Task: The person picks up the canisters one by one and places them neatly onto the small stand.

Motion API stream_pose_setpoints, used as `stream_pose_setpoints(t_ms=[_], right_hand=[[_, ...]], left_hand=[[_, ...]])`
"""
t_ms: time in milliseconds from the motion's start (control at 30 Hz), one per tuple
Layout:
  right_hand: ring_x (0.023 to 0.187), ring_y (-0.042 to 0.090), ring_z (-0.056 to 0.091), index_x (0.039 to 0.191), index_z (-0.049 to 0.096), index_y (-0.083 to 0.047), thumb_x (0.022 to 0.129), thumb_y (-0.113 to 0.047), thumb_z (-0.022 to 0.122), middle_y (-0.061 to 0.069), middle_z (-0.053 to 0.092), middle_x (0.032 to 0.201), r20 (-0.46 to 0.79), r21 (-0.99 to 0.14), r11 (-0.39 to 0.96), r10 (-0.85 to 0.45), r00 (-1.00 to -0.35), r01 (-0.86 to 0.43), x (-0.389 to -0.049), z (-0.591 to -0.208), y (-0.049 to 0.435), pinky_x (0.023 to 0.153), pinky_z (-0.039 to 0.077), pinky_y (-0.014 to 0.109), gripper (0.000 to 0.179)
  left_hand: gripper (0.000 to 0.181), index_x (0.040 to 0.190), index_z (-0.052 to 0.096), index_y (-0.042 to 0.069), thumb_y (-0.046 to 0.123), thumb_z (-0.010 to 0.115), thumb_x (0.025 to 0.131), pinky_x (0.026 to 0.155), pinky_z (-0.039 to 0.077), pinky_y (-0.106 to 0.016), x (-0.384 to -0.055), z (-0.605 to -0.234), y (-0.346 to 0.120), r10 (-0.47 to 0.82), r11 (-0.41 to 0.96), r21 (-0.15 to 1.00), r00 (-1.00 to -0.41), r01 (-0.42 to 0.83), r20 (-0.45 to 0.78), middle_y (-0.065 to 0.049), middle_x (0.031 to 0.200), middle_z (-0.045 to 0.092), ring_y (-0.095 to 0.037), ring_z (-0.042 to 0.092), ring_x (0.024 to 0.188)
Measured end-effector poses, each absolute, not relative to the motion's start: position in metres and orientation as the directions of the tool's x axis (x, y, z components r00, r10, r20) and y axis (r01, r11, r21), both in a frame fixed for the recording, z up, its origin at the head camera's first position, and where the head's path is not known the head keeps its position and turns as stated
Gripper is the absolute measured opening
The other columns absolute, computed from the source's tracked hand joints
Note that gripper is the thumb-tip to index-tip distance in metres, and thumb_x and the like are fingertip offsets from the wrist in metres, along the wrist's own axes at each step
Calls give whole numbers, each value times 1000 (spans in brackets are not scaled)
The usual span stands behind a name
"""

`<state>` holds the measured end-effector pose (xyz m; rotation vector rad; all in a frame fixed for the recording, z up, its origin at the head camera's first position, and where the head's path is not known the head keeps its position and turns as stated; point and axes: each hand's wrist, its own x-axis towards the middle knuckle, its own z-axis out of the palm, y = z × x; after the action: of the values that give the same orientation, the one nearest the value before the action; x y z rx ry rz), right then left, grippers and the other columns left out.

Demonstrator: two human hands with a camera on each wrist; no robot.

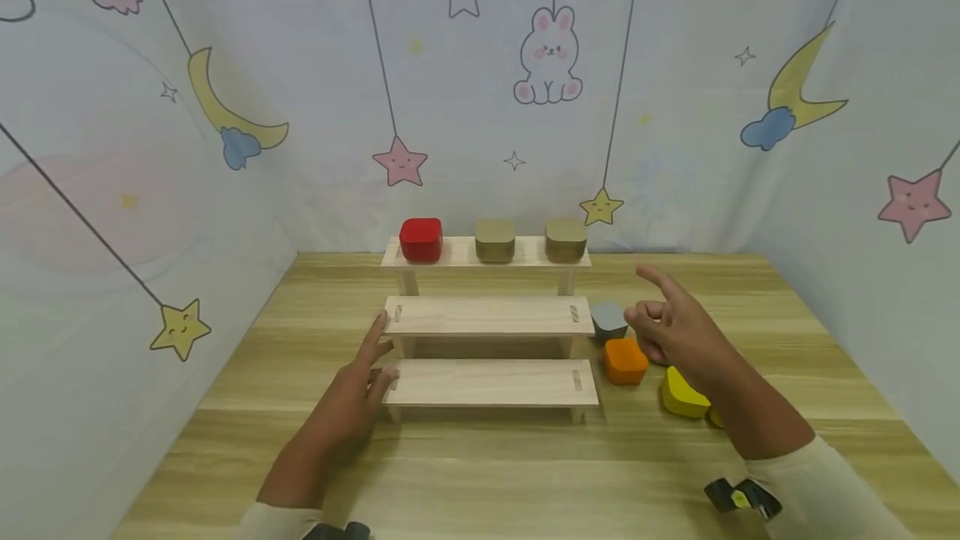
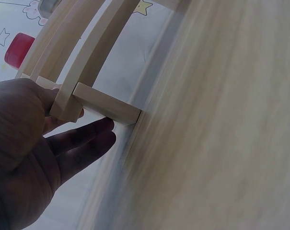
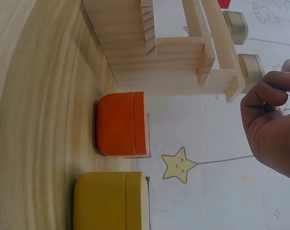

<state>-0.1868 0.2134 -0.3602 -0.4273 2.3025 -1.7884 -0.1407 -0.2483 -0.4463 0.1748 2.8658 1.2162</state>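
My left hand (image 1: 352,390) touches the left end of a three-step wooden rack (image 1: 491,317), index finger at the middle board and thumb at the lowest. The left wrist view shows two of its fingers (image 2: 89,143) stretched out beside a rack leg. My right hand (image 1: 678,327) hovers right of the rack, index finger extended, the others curled, holding nothing. A red rounded box (image 1: 422,240) and two olive-gold boxes (image 1: 495,241) (image 1: 566,240) sit on the top board. Nearest my right hand, a grey box (image 1: 609,321) and an orange box (image 1: 626,361) stand on the table.
A yellow box (image 1: 682,394) lies right of the orange one, with another yellowish piece partly hidden by the right forearm. The wood-grain table (image 1: 495,482) is bordered by printed cloth walls (image 1: 480,107) at the back and both sides.
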Motion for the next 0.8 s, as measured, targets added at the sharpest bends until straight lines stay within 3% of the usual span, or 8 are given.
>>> stream_pose_setpoints(t_ms=[200,433,633,800], right_hand=[[53,17,37,176,5,-13,116,-24,57,-2,47,73,67,-959,234,-360,-931,-160,-175,-368,225,54,42,36,81],[51,19,33,173,14,-6,117,-25,55,-5,41,69,72,-954,248,-351,-933,-167,-162,-384,246,47,29,44,72],[51,25,28,170,22,-5,117,-23,53,-3,41,67,96,-959,225,-317,-944,-173,-160,-393,260,48,25,46,64],[48,22,30,170,21,-3,117,-27,54,-4,42,63,39,-955,270,-294,-955,-122,-160,-398,272,47,32,46,67]], left_hand=[[88,176,-7,38,13,52,116,118,51,-64,-140,-446,-249,122,690,715,-992,114,39,-23,173,42,-45,66,140],[87,177,-5,36,13,53,115,117,52,-64,-141,-446,-250,130,685,717,-990,129,54,-24,172,44,-46,67,138],[88,177,-5,37,13,53,115,116,53,-64,-142,-446,-252,136,683,716,-988,144,69,-25,171,44,-46,67,138],[88,176,-5,42,14,53,116,114,54,-64,-143,-453,-253,135,667,731,-988,146,73,-24,171,45,-46,67,138]])
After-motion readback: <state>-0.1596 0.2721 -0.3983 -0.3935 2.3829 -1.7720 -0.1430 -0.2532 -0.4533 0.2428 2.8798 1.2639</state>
